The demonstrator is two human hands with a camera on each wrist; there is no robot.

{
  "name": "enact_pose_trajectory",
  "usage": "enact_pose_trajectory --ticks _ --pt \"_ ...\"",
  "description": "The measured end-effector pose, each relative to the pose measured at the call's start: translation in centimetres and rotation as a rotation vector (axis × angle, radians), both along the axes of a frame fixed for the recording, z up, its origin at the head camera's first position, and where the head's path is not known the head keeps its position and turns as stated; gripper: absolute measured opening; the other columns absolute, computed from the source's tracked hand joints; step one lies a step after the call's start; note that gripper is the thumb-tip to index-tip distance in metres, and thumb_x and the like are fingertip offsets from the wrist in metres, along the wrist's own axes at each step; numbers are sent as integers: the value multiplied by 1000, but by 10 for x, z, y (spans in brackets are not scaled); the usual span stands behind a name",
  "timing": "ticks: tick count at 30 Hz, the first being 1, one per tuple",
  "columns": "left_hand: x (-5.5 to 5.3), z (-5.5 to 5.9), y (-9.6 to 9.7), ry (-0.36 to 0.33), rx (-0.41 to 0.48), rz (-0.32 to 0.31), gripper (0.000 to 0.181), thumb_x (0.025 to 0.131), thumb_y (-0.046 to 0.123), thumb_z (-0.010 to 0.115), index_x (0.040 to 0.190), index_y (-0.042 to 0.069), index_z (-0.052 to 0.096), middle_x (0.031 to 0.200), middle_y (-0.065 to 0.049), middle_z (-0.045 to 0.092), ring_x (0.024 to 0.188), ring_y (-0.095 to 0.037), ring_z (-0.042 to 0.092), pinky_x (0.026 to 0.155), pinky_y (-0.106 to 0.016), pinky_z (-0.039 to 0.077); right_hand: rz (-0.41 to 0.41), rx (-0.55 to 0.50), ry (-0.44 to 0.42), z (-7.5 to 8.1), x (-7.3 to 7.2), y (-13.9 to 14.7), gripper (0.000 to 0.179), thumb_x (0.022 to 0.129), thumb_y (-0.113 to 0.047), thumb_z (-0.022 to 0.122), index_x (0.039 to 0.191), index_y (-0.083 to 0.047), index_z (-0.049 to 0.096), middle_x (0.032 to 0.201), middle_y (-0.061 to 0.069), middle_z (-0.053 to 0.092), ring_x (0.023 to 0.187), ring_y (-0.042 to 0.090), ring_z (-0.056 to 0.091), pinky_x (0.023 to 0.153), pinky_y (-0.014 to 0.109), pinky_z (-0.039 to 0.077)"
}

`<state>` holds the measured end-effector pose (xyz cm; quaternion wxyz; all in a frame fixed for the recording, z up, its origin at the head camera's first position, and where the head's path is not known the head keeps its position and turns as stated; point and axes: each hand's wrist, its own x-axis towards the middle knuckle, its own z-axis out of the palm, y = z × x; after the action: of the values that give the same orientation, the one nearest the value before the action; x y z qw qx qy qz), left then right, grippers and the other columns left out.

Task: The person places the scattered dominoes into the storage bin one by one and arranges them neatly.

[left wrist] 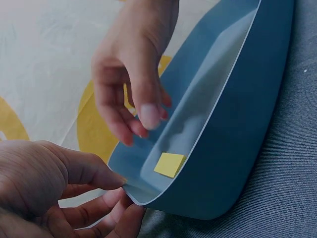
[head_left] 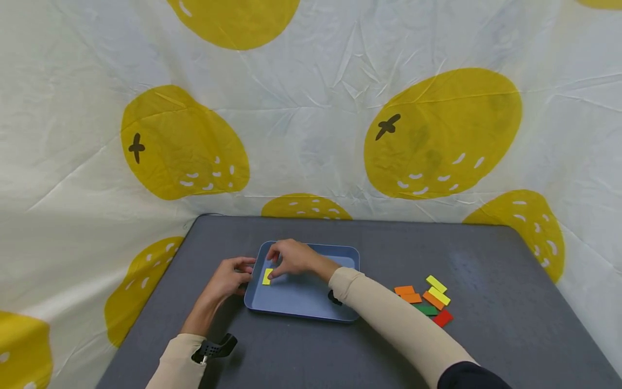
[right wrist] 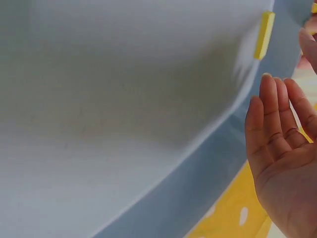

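A single yellow block [head_left: 266,277], flat and rectangular, lies inside the blue tray [head_left: 306,307] near its left wall. My right hand [head_left: 294,257] reaches over the tray from the right. In the left wrist view its loosely bent fingers [left wrist: 115,121] and thumb hover just above the block and hold nothing. Against the tray's left end rests my left hand [head_left: 225,278], its fingertips right at the rim from outside. The left wrist view shows the left thumb [left wrist: 99,171] at the rim, with the other fingers under it.
On the grey table [head_left: 389,356], right of the tray, lies a loose group of flat blocks: orange ones [head_left: 411,298], yellow ones [head_left: 439,295], a green one [head_left: 427,310] and a red one [head_left: 443,318]. A white cloth with yellow fruit prints [head_left: 311,140] hangs behind the table.
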<state>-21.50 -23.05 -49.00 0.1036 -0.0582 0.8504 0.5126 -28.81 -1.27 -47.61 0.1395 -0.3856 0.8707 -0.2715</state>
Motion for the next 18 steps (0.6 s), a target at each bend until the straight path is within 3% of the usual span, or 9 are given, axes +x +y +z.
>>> enact_pose_trajectory --ticks 8,18 --pt "-2 -1 0 -2 -12 0 43 93 -5 61 136 0 61 112 -21 61 91 -29 64 64 -42 60 18 -148 -109 15 5 22 40 84 -26 84 117 -7 71 107 6 71 88 14 63 79 23 51" --pt "0 0 1 -5 -50 -15 44 94 -3 61 137 1 61 113 -20 61 93 -28 63 65 -42 59 3 -184 -154 26 18 56 36 86 -28 83 115 -12 71 108 14 71 90 25 66 75 24 52"
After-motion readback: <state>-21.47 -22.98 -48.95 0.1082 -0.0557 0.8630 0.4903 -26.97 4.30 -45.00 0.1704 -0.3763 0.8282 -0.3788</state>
